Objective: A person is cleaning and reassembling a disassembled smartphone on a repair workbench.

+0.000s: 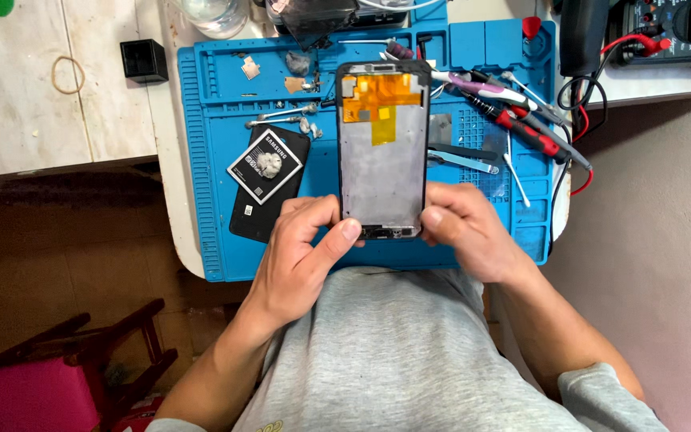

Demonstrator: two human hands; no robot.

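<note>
At the centre of the frame both hands clamp the lower end of a black-rimmed grey metal phone frame with orange flex tape (383, 152) – left hand (301, 248) and right hand (465, 228) pinching opposite edges, seemingly to steady it over the blue silicone repair mat (209, 160) – a black battery (269, 164) lies just left

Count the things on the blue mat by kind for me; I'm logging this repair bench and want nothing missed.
Phone frame, held by left hand and right hand: 1
Battery: 1
Black back cover under the battery: 1
Red-handled screwdrivers: 2
Tweezers: 1
Cotton swab: 1
Total: 7, small scraps left out.
</note>
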